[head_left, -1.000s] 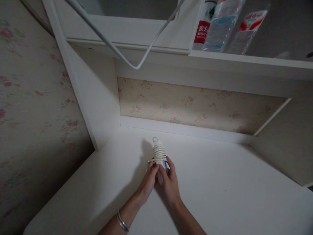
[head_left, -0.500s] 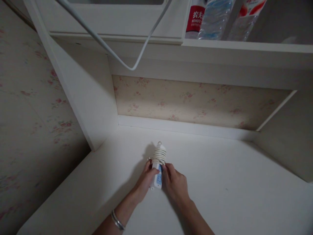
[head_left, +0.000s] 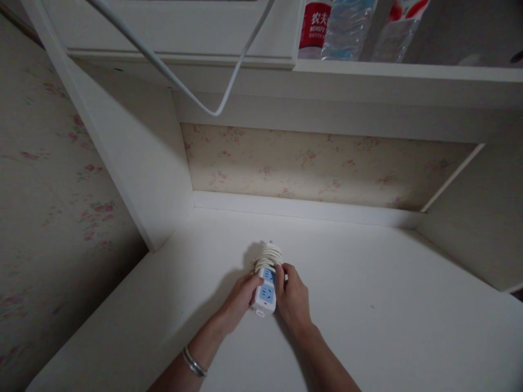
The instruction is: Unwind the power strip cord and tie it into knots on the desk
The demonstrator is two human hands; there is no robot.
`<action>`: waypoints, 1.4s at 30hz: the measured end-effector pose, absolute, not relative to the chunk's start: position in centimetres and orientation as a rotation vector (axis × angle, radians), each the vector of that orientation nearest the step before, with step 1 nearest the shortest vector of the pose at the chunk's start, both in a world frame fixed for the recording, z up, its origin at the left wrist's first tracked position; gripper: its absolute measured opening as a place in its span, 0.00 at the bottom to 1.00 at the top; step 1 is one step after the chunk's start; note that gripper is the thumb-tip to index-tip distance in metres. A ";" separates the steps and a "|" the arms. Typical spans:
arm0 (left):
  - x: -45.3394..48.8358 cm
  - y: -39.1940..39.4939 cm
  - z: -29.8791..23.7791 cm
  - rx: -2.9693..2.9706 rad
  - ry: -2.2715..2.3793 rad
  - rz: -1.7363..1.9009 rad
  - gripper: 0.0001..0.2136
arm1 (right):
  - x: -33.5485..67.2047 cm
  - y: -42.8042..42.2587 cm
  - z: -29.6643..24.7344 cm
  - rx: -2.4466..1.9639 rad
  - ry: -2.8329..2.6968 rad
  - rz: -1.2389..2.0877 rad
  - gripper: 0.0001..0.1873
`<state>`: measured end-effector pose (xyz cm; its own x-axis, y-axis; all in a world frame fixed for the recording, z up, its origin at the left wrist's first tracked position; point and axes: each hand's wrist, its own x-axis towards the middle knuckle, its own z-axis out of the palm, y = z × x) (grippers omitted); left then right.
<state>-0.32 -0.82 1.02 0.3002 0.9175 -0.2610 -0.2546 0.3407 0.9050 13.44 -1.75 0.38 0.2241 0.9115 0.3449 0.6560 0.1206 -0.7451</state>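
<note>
A white power strip (head_left: 267, 294) with blue socket faces is held above the white desktop, its sockets turned up toward me. Its cream cord (head_left: 269, 255) is wound in several loops around the far end. My left hand (head_left: 242, 296) grips the strip's left side, thumb on the top edge. On the other side, my right hand (head_left: 292, 294) is closed by the cord's lower loops, with a small white piece, perhaps the cord's end, showing at its fingers. What exactly the right fingertips pinch is partly hidden.
The white desktop (head_left: 368, 272) runs under both hands, with side panels left and right. Above it, a shelf (head_left: 388, 71) bears several plastic bottles (head_left: 347, 30). A thin white bent bar or cable (head_left: 216, 113) hangs in front of the cabinet.
The power strip has rolled so more of its socket face shows. My right hand has shifted slightly up along the cord loops. The view has moved a little to the right.
</note>
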 end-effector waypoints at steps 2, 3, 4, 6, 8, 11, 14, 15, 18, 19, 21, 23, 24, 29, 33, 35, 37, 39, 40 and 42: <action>-0.3 -0.8 0.8 0.856 0.942 0.921 0.16 | 13.3 -1.7 0.4 -1.597 -1.499 0.355 0.18; -0.3 -0.8 0.7 0.850 0.945 0.915 0.16 | 13.3 -1.7 0.4 -1.575 -1.506 0.361 0.17; -0.4 -0.8 0.7 0.851 0.945 0.906 0.17 | 13.3 -1.7 0.4 -1.541 -1.521 0.379 0.17; -0.5 -1.0 0.7 0.874 0.946 0.888 0.17 | 13.4 -1.6 0.6 -1.465 -1.554 0.428 0.16; -0.6 -1.1 0.8 0.928 0.950 0.875 0.18 | 13.6 -1.5 0.7 -1.416 -1.550 0.474 0.18; -0.6 -1.2 0.8 1.006 0.937 0.859 0.17 | 13.9 -1.4 0.9 -1.383 -1.481 0.539 0.23; -0.7 -1.1 0.8 1.022 0.929 0.826 0.14 | 13.8 -1.6 1.0 -1.328 -1.430 0.589 0.22; -0.7 -1.1 0.9 1.016 0.939 0.815 0.13 | 13.6 -1.6 1.1 -1.310 -1.405 0.595 0.21; -0.8 -1.1 1.0 0.976 0.967 0.788 0.13 | 13.1 -1.9 1.3 -1.273 -1.301 0.609 0.19; -0.8 -1.1 1.1 0.959 0.972 0.776 0.13 | 13.0 -1.9 1.4 -1.267 -1.261 0.628 0.19; -0.7 -1.1 1.2 0.927 0.969 0.759 0.14 | 12.9 -1.9 1.3 -1.284 -1.158 0.676 0.19; -0.6 -1.2 1.2 0.891 0.941 0.770 0.16 | 13.0 -1.6 1.1 -1.345 -1.025 0.666 0.21; -0.5 -1.2 1.2 0.870 0.918 0.789 0.17 | 13.2 -1.4 0.9 -1.380 -0.962 0.642 0.21; -0.5 -1.1 1.8 0.758 0.795 0.880 0.18 | 14.6 0.1 0.0 -1.360 -0.746 0.713 0.22; -1.0 -1.1 2.6 0.707 0.724 0.838 0.18 | 15.4 0.9 -0.3 -1.174 -0.602 0.866 0.23; -1.3 -1.2 2.9 0.705 0.703 0.811 0.18 | 15.8 1.1 -0.3 -1.117 -0.554 0.922 0.22; -1.6 -1.3 3.0 0.711 0.680 0.778 0.18 | 16.0 1.2 -0.2 -1.064 -0.522 0.988 0.20; -1.9 -1.5 3.0 0.731 0.649 0.740 0.17 | 16.3 1.3 -0.1 -1.001 -0.504 1.055 0.18; -2.0 -1.7 3.0 0.751 0.634 0.720 0.16 | 16.4 1.3 0.0 -0.963 -0.496 1.081 0.18; -2.3 -1.9 2.9 0.799 0.610 0.670 0.15 | 16.8 1.4 0.2 -0.893 -0.473 1.110 0.17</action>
<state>-2.28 -1.91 2.94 0.6371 0.7339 -0.2355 -0.3033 0.5196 0.7987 16.83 1.44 0.24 0.3993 0.9119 -0.0947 -0.5631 0.1624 -0.8103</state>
